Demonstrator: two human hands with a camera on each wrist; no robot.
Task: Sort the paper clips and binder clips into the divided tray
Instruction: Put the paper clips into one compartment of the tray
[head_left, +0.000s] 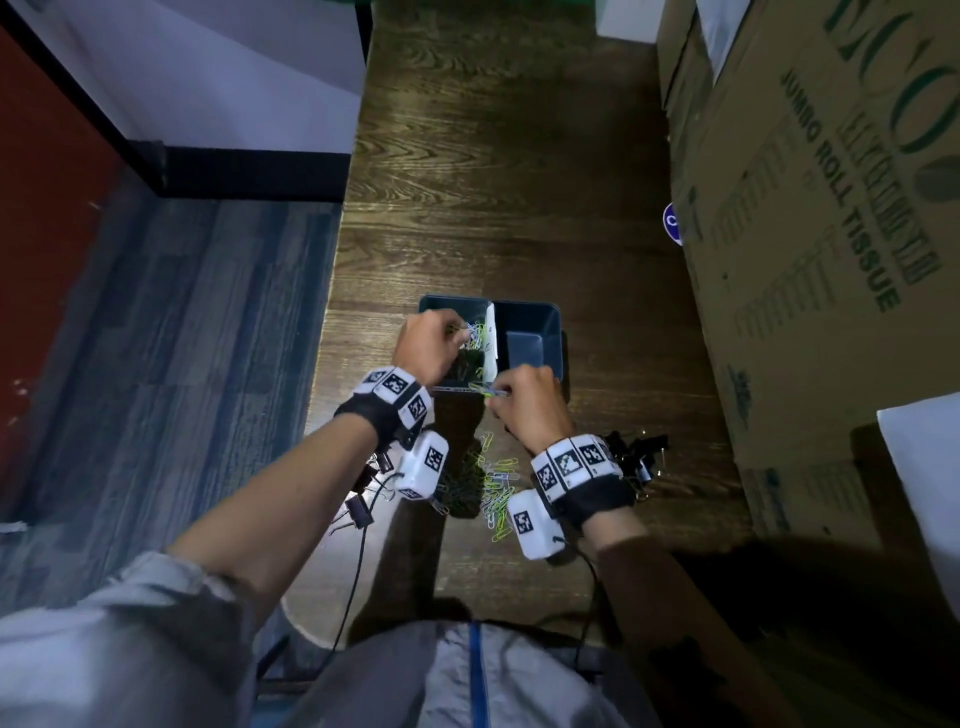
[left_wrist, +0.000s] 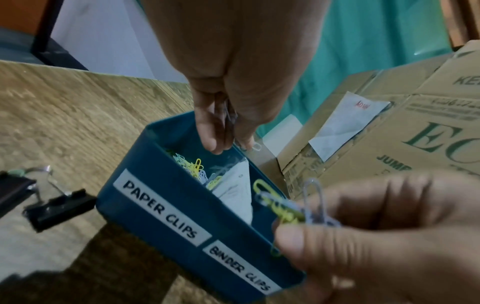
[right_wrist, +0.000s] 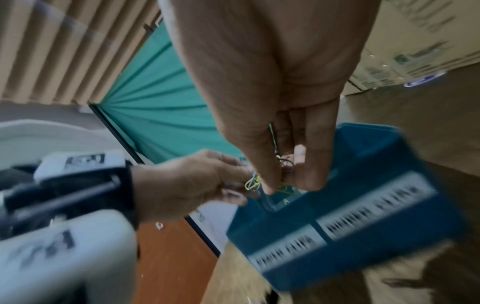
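Both hands hold paper clips at the tray (head_left: 540, 317) on the bench (head_left: 493, 182).

The left hand (head_left: 423, 345) pinches a clip (left_wrist: 255, 146) over the paper-clip side, fingers (left_wrist: 207, 131) pointing down into it. The right hand (head_left: 530, 402) pinches a yellow and pale bunch (left_wrist: 283, 207) at the near rim, long axes running leftward from its fingers (left_wrist: 293, 236). Inside lie more clips (left_wrist: 193, 166). Loose clips (head_left: 496, 488) and binder clips (head_left: 363, 499) lie nearer the person; cartons (head_left: 831, 234) stand right.

One divided tray (head_left: 550, 317); two hands; paper clips, binder clips uncountable.
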